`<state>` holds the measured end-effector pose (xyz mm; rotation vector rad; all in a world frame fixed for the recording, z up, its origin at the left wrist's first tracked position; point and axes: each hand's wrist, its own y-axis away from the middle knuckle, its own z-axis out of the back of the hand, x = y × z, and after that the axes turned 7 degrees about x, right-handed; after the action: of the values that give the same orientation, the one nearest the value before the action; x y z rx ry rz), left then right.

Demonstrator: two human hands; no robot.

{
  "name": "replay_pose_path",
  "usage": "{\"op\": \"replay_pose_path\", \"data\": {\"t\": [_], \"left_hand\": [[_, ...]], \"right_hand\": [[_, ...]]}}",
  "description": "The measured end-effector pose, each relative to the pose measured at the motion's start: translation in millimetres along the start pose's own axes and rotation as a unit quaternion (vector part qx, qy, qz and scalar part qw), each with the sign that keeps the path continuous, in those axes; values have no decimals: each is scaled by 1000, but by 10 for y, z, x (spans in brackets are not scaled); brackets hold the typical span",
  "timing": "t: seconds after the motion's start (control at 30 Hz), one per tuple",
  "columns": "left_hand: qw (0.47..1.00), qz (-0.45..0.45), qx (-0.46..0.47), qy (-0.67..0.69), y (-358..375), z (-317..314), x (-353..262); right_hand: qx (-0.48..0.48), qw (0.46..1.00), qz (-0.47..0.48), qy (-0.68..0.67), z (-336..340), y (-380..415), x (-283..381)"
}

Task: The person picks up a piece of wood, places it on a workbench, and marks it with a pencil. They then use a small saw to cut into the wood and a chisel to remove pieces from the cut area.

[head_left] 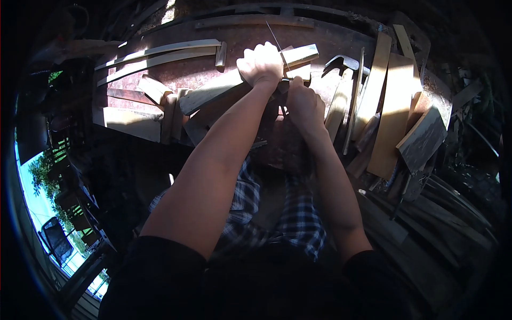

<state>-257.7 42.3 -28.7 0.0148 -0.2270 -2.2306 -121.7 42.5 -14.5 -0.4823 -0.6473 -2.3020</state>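
A thick length of wood (213,92) lies slanted across the worktable, its far end in sunlight. My left hand (261,65) is closed over it and presses down near the middle. Just right of that hand, a thin saw blade (276,40) crosses the wood and points away from me. My right hand (305,104) is closed around the near end of the saw; the handle is mostly hidden by my fingers. Another pale wood piece (300,72) sits under or beside the length of wood, close to the blade.
A hammer (345,63) lies to the right, beside several boards (393,114) and a dark-faced block (424,140). Long thin strips (160,56) and short offcuts (154,89) lie at left on the reddish worktable (240,35). More planks (421,229) are stacked low at right.
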Motion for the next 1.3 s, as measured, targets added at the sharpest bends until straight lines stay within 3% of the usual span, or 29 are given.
{"op": "replay_pose_path", "data": {"t": [0.2, 0.33, 0.47, 0.6, 0.7, 0.9, 1.0, 1.17, 1.3], "left_hand": [[999, -2, -27, 41, -8, -44, 20], [999, 27, 4, 46, -11, 24, -22], [999, 19, -11, 38, 8, -6, -14], [999, 9, 12, 34, -17, 4, -22], [999, -2, -23, 32, 7, -60, 42], [1000, 0, -13, 17, 0, 35, -10], [1000, -4, -7, 12, 15, 1, -24], [999, -9, -27, 19, 1, -24, 12], [1000, -2, -8, 23, -3, 17, -13]], "right_hand": [[99, 989, -109, -35, 95, 915, -138], [77, 994, -82, 5, 92, 608, -116], [43, 998, -36, -36, 76, 147, 9], [75, 994, -79, -32, 76, 675, -121], [105, 987, -113, -36, 142, 968, -118], [12, 999, -19, -35, 12, 101, 9], [7, 999, -23, -32, -8, 215, -50], [86, 990, -108, -38, 38, 1026, -169], [31, 998, -48, -30, 16, 385, -60]]}}
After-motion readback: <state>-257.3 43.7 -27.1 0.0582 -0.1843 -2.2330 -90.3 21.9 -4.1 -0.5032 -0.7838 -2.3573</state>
